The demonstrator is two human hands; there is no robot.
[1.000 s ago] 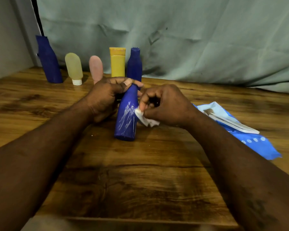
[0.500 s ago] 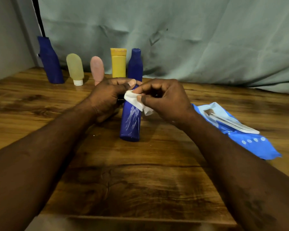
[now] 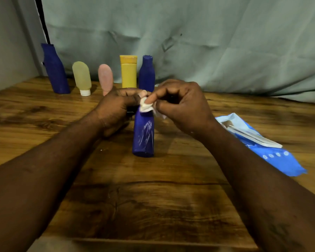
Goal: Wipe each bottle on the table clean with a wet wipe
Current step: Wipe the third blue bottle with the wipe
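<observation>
The right hand (image 3: 180, 104) pinches a bunched wet wipe (image 3: 145, 106) between thumb and forefinger and presses it onto the top of the blue bottle (image 3: 143, 135). The left hand (image 3: 115, 110) curls round the bottle's neck from the other side and steadies it. How many of its fingers actually bear on the plastic is hard to tell, since the hand hides that side.

The bottle stands upright on its base at the middle of the wooden table (image 3: 153, 197), between the two forearms. It looks like light, stiff plastic. Its glossy face shows wet streaks, so it is probably slippery where the wipe has passed. It is narrow at the top with a small base, so I judge a sideways rub up high could tip it. The best hold is low on the neck or at the shoulder, with the base pressed down. The wipe is soft and limp and works best folded into a pad under the fingertips.

The blue wipe packet (image 3: 273, 151) lies at the right, well apart from the bottle. Along the back stand a tall blue bottle (image 3: 55, 70), a yellowish tube (image 3: 81, 77), a pink tube (image 3: 105, 78), a yellow bottle (image 3: 128, 73) and a second blue bottle (image 3: 147, 73). All five stand upright.
</observation>
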